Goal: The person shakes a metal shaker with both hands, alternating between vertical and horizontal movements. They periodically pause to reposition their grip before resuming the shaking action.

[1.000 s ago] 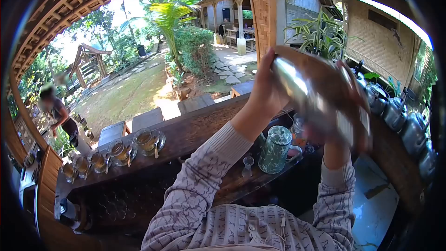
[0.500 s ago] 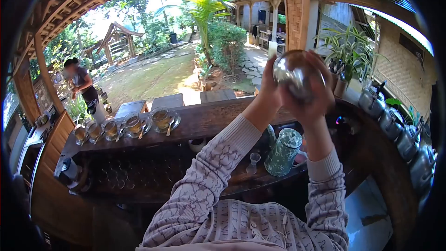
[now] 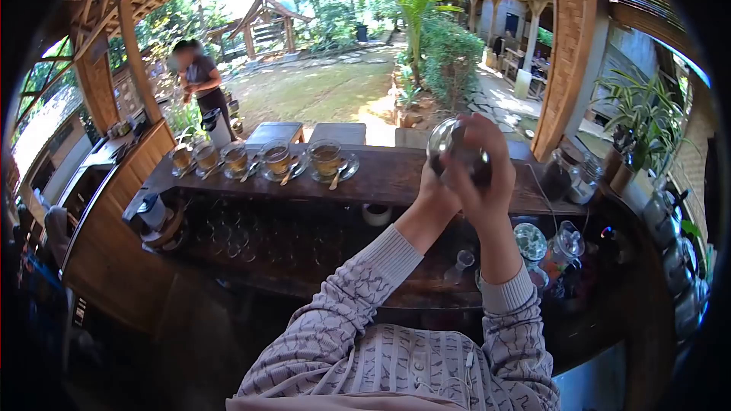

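Note:
Raised over the wooden counter, a shiny metal shaker is seen nearly end-on. My left hand is closed round its near, lower side, and my right hand wraps over its right side with fingers across it. Both hands cover much of its body. Below my right wrist a green speckled enamel pot is partly hidden by the forearm. Beside it are a clear glass vessel and, left of the forearm, a small glass.
Several glass cups of amber drink stand on saucers with spoons along the counter. A moka pot is at the left end. Glass jars and metal kettles line the right. A person stands outside, beyond the counter.
The view has swung right, so the scene has slid across it. My hands with the shaker are lower and turned, its round end now facing up-left.

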The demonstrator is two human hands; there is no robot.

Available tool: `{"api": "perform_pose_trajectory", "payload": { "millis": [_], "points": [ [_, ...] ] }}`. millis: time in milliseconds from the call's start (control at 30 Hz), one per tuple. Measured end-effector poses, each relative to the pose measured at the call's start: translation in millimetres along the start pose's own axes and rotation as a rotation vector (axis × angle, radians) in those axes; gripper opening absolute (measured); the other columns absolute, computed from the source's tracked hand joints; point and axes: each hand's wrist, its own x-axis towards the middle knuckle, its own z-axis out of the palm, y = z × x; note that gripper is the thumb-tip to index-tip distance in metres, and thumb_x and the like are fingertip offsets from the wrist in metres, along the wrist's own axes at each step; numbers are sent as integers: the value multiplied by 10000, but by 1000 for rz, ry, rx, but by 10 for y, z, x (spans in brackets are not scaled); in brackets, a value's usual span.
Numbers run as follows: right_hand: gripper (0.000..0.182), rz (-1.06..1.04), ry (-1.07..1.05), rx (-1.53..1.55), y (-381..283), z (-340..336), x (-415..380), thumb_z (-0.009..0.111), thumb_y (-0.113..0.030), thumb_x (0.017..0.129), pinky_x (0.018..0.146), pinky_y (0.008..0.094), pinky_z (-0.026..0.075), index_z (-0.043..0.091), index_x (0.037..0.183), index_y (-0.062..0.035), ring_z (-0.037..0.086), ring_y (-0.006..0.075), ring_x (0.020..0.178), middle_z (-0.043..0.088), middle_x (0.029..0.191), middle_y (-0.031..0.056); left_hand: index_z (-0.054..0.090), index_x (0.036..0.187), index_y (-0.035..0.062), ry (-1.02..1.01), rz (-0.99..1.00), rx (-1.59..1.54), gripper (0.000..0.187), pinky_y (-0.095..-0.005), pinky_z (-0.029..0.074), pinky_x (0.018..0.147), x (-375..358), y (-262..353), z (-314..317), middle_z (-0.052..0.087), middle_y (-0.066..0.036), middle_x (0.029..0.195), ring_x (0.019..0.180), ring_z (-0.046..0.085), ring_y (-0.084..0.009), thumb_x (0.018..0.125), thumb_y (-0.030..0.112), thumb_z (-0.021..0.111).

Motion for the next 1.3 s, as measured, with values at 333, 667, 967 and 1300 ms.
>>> {"api": "perform_pose_trajectory", "payload": {
  "millis": [333,667,967,1300],
  "points": [
    [407,-822,-72,228,-637,726,-396,698,-375,683,928,552,334,544,1060,-359,546,284,1063,591,1110,-134,268,1360,1,-376,-151,241,827,-423,443,951,-863,584,763,471,-229,1204,1066,530,-328,826,584,511],
    [270,-618,-409,425,-941,1123,-254,625,-263,757,937,530,327,594,1017,-326,552,320,1069,609,1107,-95,352,1308,-32,-329,-74,314,768,-448,480,886,-1326,1293,971,499,-190,1208,1051,541,-351,847,570,470],
    [432,161,-318,496,-410,2301,-714,722,-131,673,951,437,395,555,1064,-53,535,342,1086,568,1134,167,422,1270,15,212,820,361,539,-413,453,933,-1916,1815,457,515,-134,1208,1108,503,-257,934,435,378],
    [255,-517,-386,629,-1163,2302,-628,645,-273,705,931,519,306,624,939,-375,514,274,1099,611,1068,-101,356,1308,27,-104,201,232,726,-432,487,843,-2337,2028,1302,487,-211,1154,983,543,-310,845,571,484]
  ]
}}
